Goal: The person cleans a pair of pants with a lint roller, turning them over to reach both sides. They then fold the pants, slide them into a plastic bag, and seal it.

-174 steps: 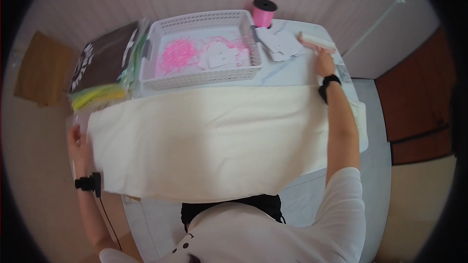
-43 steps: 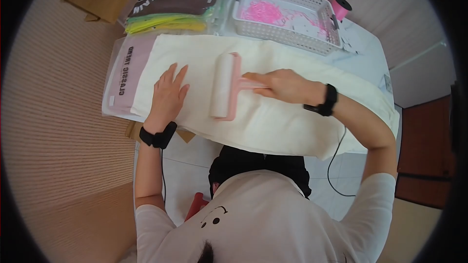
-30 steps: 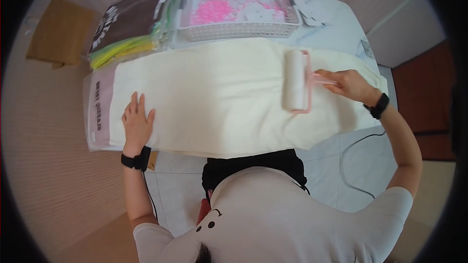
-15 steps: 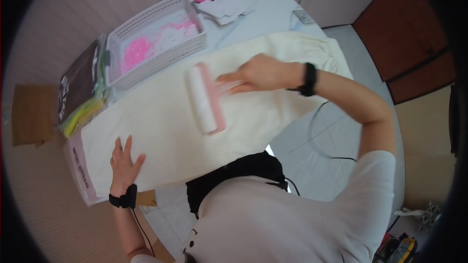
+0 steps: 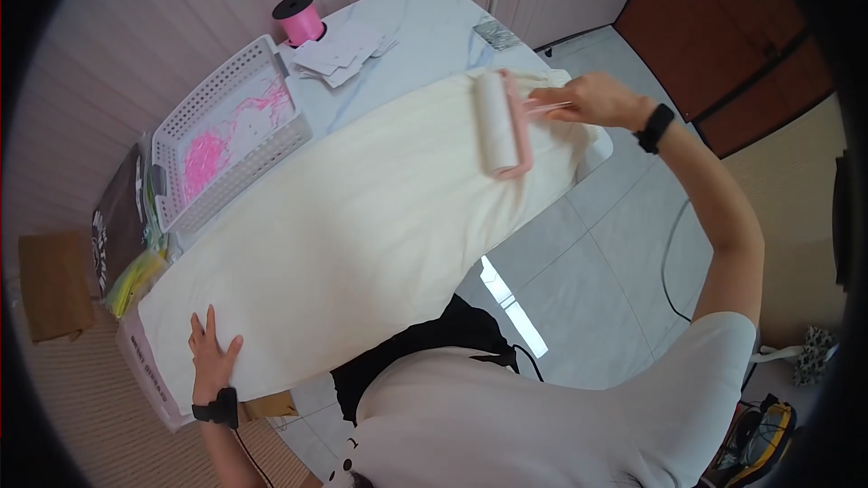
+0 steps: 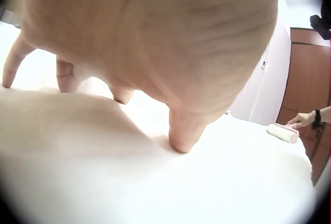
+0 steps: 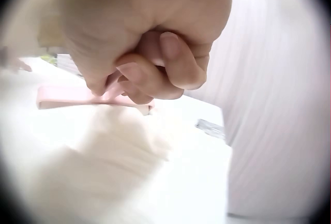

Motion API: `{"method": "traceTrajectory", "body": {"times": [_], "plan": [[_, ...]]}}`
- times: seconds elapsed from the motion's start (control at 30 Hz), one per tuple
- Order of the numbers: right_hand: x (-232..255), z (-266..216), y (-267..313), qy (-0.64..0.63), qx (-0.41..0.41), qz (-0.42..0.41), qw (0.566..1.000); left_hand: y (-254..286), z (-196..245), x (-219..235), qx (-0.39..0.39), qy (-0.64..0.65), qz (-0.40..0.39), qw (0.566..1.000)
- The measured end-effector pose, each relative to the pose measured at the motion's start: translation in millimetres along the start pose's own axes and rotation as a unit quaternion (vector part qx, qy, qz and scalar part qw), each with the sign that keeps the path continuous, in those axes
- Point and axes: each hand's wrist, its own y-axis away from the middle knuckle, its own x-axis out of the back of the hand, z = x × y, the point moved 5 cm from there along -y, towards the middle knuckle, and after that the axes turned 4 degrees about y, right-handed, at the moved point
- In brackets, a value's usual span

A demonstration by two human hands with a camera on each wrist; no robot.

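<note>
at the right end of the long cream fabric, near its gathered edge, sits my lint roller with a white cylinder and pink plastic frame; the cylinder rests on the cloth. my right grip is clenched round the roller's handle, fingers curled about it. at the cloth's other end my left grip holds nothing: fingers spread, tips and thumb pressing the fabric, palm raised off it. a flat pale-pink package with dark lettering sticks out from under that end. behind the cloth, on the white marble-patterned desk, a white perforated plastic basket holds tangled bright-pink strands. just beside it stand a pink ribbon spool with a black top and loosely piled white cards.
</note>
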Motion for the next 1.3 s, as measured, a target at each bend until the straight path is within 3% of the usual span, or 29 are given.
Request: {"method": "traceTrajectory", "body": {"times": [0.1, 0.23, 0.37, 0.43, 0.53, 0.7, 0.8, 0.9, 1.0, 1.13, 1.3], "plan": [[9, 37, 43, 0.044, -0.07, -0.018, 0.996, -1, -1, -2, 0.005, 0.009, 0.0, 1.0], [28, 35, 53, 0.033, -0.055, 0.018, 0.998, -2, -2, -2, 0.004, 0.0, 0.004, 1.0], [30, -40, 20, -0.036, 0.035, 0.091, 0.995, -4, -3, -4, 0.016, 0.01, 0.001, 1.0], [23, -90, 4, -0.098, 0.102, 0.091, 0.986, -3, -2, -3, 0.017, 0.011, 0.001, 1.0], [3, -128, -6, -0.064, 0.124, 0.028, 0.99, -4, -5, -4, 0.017, 0.012, -0.004, 1.0], [-5, -70, 34, -0.049, 0.089, 0.02, 0.995, -8, -10, -6, 0.012, 0.008, 0.003, 1.0], [1, -13, 84, -0.005, -0.013, -0.004, 1.0, -6, -9, -6, 0.007, 0.004, 0.003, 1.0], [17, 14, 116, 0.061, -0.099, -0.05, 0.992, -9, -10, -6, -0.006, 0.002, 0.004, 1.0], [25, 16, 113, 0.046, -0.107, 0.025, 0.993, -9, -13, -6, -0.01, 0.002, 0.008, 1.0], [53, -67, 36, -0.045, 0.01, 0.093, 0.995, -8, -15, -7, -0.013, 0.004, 0.016, 1.0], [40, -187, -86, -0.069, 0.198, 0.089, 0.974, -5, -15, -8, -0.005, 0.002, 0.025, 1.0]]}}
